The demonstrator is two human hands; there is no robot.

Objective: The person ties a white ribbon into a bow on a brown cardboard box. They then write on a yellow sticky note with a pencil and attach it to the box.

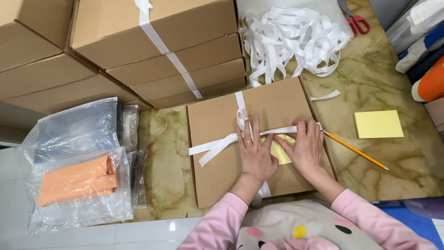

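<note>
Here, you work at a marbled green-tan tabletop [370, 83], with stacked cardboard cartons [152, 51] behind, loose white ribbon [291, 37], a yellow notepad [378, 123] and a pencil [356, 151]. The flat brown box [217, 139], crossed by white ribbon, lies before you. Your left hand [255, 155] and right hand [306, 147] press flat, fingers spread, on a yellow note [281, 152] atop it.

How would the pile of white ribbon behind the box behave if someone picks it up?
The white ribbon pile would probably be floppy: its strips lie in loose curls and loops. It looks light for its bulk, being thin flat bands with gaps between them. It may come up tangled, since the strips cross over each other, and some could trail onto the marbled table.
</note>
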